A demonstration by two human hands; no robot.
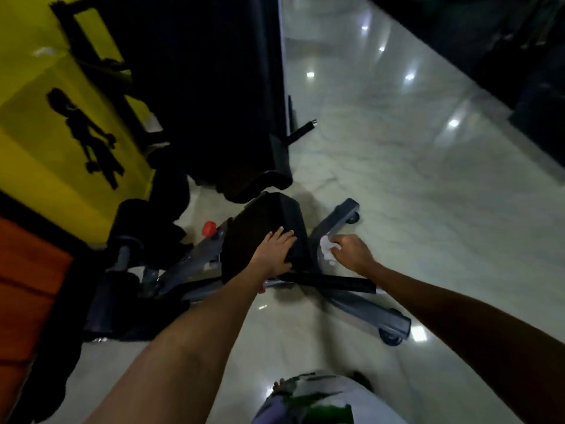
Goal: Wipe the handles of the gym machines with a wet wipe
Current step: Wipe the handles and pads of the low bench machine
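A low gym machine stands on the floor with a black seat pad (263, 228) and a grey metal frame (336, 221). My left hand (276, 252) rests on the near end of the pad, fingers spread over its top and thumb under the edge. My right hand (351, 252) grips a crumpled white wet wipe (326, 246) and presses it against the curved grey frame bar to the right of the pad. A black foam-covered handle bar (333, 283) runs across just below both hands.
Grey base legs with small wheels (391, 335) stick out to the right on the glossy pale floor (428, 185). A red knob (209, 228) and black foam rollers (134, 221) lie left of the pad. A yellow and orange wall (36, 142) rises at left. Dark equipment stands behind.
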